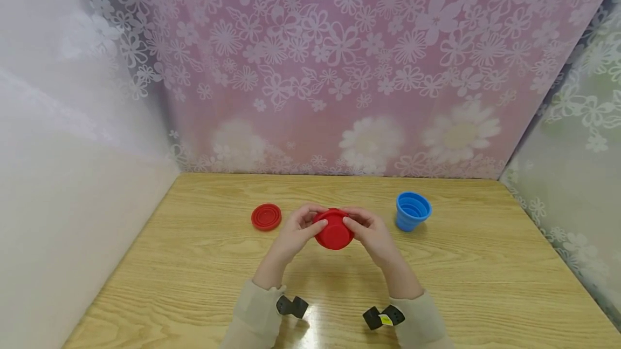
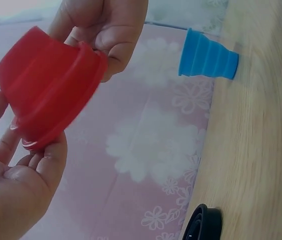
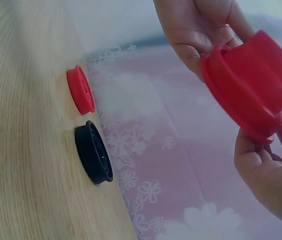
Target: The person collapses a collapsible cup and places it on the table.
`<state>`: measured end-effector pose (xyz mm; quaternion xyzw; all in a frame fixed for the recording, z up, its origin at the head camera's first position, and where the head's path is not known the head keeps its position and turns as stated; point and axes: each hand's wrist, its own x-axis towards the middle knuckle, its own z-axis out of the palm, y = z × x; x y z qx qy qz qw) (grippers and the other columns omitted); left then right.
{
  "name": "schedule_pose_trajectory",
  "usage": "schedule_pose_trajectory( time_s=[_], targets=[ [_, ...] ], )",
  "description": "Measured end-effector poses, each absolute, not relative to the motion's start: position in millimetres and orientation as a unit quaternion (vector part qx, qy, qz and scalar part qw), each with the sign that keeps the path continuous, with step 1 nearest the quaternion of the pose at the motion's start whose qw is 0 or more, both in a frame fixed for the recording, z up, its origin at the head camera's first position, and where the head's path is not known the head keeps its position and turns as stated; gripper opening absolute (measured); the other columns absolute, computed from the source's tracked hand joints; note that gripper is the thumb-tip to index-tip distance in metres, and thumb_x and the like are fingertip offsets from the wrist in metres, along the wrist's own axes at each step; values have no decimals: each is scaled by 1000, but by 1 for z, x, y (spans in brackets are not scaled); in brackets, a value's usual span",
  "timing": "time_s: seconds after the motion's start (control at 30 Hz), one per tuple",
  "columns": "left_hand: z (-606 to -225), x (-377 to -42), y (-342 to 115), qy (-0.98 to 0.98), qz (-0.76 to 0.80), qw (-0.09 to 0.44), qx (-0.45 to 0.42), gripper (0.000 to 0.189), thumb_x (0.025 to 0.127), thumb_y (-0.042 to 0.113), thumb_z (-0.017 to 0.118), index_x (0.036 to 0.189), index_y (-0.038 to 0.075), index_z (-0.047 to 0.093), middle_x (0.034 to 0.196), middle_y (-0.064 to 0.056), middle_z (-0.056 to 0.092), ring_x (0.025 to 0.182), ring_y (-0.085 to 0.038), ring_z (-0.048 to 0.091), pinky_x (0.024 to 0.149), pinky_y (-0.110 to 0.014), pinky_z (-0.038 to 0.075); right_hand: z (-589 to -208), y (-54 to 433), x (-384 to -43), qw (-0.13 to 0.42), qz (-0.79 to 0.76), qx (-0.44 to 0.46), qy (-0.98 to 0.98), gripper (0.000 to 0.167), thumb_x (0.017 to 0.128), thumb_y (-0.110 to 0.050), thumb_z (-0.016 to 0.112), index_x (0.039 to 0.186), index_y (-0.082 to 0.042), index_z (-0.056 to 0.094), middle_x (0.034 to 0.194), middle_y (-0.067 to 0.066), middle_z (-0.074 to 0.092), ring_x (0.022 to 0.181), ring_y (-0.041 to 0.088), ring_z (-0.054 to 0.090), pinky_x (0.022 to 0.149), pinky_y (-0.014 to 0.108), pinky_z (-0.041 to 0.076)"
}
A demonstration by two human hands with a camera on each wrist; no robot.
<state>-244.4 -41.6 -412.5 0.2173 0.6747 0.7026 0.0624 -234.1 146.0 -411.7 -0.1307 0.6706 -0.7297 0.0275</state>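
Note:
Both hands hold a red collapsible silicone cup (image 1: 335, 234) above the table, partly drawn out in stepped rings. Its smaller flat base tilts up toward the head camera, while the wide rim faces down and away. My left hand (image 1: 302, 226) grips the left side, thumb on the base side and fingers round the rim. Opposite it, my right hand (image 1: 372, 232) grips the right side in much the same way. Fingers of both hands curl at the rim (image 2: 93, 62). The inside of the cup is hidden.
A red flattened cup (image 1: 266, 217) lies on the wooden table (image 1: 194, 284), left of the hands. Near it sits a black flattened cup (image 3: 94, 152), hidden in the head view. An extended blue cup (image 1: 412, 212) stands upright at right. Flowered curtains (image 1: 339, 68) border the table.

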Motion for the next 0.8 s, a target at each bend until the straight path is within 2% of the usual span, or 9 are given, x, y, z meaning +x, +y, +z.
schedule_pose_trajectory(
  time_s=[0.2,0.37,0.57,0.8],
  targets=[
    [-410,-242,-43,653,717,65,236,30,83,-1,58,112,-7,52,95,-8,59,77,-16,55,64,-25,49,-413,149,-236,40,-726,-148,670,36,84,-5,59,116,10,50,99,7,57,87,20,55,73,30,50],
    [-409,-241,-43,637,728,69,244,31,81,-5,58,111,-10,51,99,-9,59,80,-15,56,66,-25,50,-411,148,-234,44,-731,-163,661,38,82,-2,60,116,11,49,99,6,57,87,20,54,73,28,50],
    [-409,-239,-42,644,723,58,241,30,80,-6,60,109,-10,53,102,-17,57,82,-18,57,69,-28,51,-410,146,-232,38,-730,-166,662,38,80,0,62,114,13,49,96,4,58,84,19,55,72,27,50],
    [-409,-238,-40,675,703,44,221,30,79,-7,60,108,-7,56,101,-18,58,80,-17,58,70,-29,51,-411,143,-231,18,-729,-176,662,33,81,9,56,111,17,47,92,2,59,80,17,55,70,24,50]
  ],
)
